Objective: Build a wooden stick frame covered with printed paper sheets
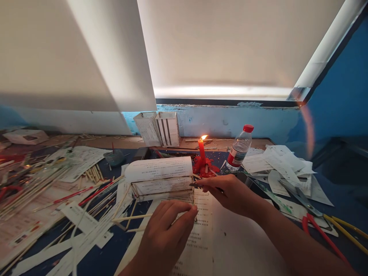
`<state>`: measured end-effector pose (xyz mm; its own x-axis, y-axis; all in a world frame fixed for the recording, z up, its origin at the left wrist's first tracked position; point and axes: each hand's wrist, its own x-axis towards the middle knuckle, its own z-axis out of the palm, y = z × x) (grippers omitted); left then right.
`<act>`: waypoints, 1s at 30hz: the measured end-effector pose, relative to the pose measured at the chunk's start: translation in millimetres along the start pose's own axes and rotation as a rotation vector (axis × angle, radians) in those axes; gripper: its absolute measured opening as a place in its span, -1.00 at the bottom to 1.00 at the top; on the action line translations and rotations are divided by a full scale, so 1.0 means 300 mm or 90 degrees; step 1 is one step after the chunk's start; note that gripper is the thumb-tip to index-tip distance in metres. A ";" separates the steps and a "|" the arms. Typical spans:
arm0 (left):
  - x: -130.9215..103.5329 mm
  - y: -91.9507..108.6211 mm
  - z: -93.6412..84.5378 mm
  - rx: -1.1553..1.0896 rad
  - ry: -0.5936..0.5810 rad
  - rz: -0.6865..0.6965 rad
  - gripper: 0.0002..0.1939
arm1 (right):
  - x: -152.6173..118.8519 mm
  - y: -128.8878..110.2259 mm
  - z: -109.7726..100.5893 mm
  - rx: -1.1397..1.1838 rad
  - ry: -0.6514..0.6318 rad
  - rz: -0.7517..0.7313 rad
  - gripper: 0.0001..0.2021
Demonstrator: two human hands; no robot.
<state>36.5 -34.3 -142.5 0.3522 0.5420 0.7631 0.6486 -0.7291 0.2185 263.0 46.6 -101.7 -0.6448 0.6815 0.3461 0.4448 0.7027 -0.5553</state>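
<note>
In the middle of the desk stands a stick frame [135, 214] of thin pale sticks, partly covered with printed paper [161, 168] that curls up at the back. My left hand [169, 230] is closed at its near side, the fingertips pinching close to the right corner; exactly what they grip is partly hidden. My right hand [232, 191] holds a small dark knife [197, 185], its tip at the frame's right end beside the paper. Just behind that hand, a lit red candle [201, 149] stands in a pool of red wax.
A water bottle [240, 147] with a red cap stands right of the candle. Scissors [301, 199], red-handled pliers [312, 226] and paper scraps [281, 161] lie at right. Sticks [43, 191] and paper strips cover the left. Two paper-covered boxes [168, 130] stand by the wall.
</note>
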 end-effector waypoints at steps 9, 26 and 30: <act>0.008 0.004 -0.001 -0.008 0.002 0.000 -0.74 | 0.002 -0.015 -0.013 0.104 -0.053 0.004 -0.61; 0.010 -0.002 0.004 -0.025 0.009 -0.004 -0.72 | -0.003 0.008 0.014 0.208 -0.039 0.089 -0.62; 0.009 -0.008 0.007 -0.029 0.021 0.003 -0.71 | -0.002 -0.003 0.013 0.181 -0.051 0.098 -0.63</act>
<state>37.5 -30.2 -142.3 0.3326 0.5246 0.7837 0.6157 -0.7502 0.2409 260.6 44.6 -104.4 -0.6352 0.7491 0.1879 0.3568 0.5004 -0.7889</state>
